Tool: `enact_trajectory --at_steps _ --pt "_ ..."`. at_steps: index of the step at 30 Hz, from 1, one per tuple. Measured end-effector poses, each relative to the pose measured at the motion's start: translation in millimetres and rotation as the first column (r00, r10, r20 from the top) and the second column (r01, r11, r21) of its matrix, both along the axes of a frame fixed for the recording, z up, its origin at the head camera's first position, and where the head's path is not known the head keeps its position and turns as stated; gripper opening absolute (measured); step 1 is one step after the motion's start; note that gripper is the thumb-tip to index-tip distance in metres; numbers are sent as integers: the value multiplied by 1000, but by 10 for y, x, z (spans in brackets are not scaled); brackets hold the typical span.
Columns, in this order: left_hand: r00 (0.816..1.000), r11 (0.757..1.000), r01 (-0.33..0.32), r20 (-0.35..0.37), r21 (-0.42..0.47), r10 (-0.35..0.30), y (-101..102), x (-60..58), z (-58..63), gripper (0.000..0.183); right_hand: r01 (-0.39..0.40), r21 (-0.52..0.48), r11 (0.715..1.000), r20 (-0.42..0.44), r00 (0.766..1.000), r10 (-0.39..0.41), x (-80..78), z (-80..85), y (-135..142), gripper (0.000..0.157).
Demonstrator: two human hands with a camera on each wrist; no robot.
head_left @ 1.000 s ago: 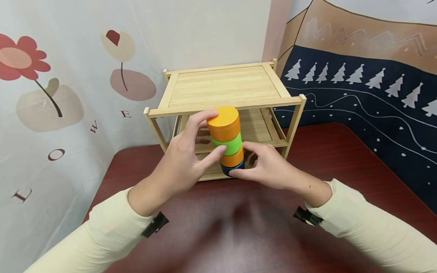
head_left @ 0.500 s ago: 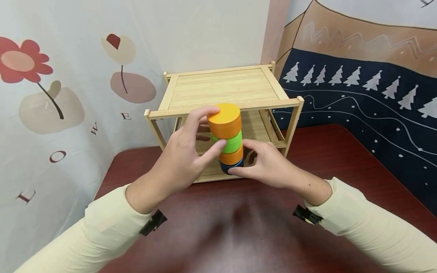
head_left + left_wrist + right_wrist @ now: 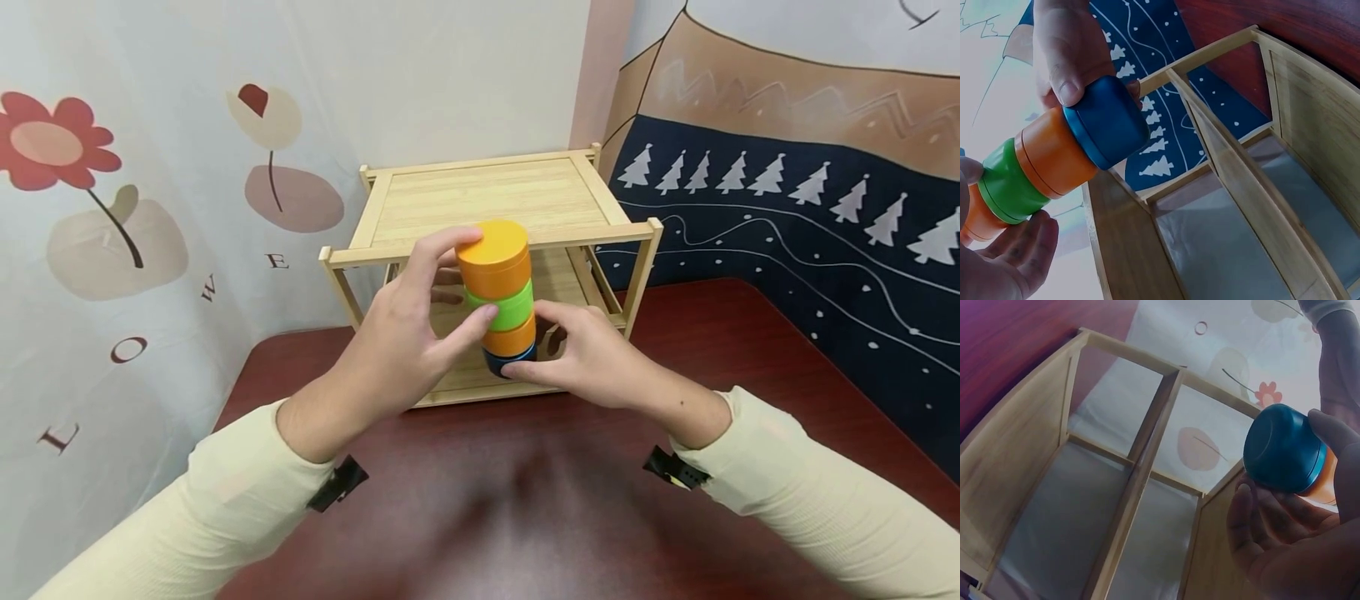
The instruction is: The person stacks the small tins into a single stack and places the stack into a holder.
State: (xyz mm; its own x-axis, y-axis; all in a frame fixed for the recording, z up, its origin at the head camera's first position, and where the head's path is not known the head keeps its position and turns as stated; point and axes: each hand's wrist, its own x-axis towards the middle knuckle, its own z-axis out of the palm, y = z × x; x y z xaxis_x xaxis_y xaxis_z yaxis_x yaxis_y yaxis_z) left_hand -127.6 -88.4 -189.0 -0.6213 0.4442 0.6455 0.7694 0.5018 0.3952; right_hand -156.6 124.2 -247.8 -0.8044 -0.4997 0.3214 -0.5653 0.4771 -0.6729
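Observation:
A stack of round, lidded canisters is held upright in both hands before the shelf in the head view. From the top come an orange canister [image 3: 492,273], a green one [image 3: 516,308], another orange one [image 3: 516,338] and a dark blue one [image 3: 497,360]. My left hand [image 3: 397,337] grips the upper part, its index finger on the top lid's edge and its thumb by the green canister. Low on the stack, my right hand [image 3: 596,354] holds the blue canister [image 3: 1282,450] between thumb and fingers. The left wrist view shows the blue canister's bare base [image 3: 1116,125].
Behind the hands stands a light wooden shelf rack [image 3: 487,196] with a flat top and lower tiers. It rests on a dark red table [image 3: 450,500]. Printed cloth [image 3: 480,75] hangs at the back and sides.
The head view has tilted slightly, so the rack and backdrop sit a little lower in it. Both hands keep the same grip, and the stack appears slightly higher against the rack.

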Motion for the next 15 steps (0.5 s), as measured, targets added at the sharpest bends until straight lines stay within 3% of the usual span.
enact_trajectory --at_steps 8,15 --pt "1000 999 21 -23 27 -20 34 -15 27 60 -1 -4 1000 -21 1000 0 -9 26 25 48" --pt "999 1000 4 -33 18 -4 52 -10 62 64 33 19 999 -93 995 -31 -28 71 34 46"
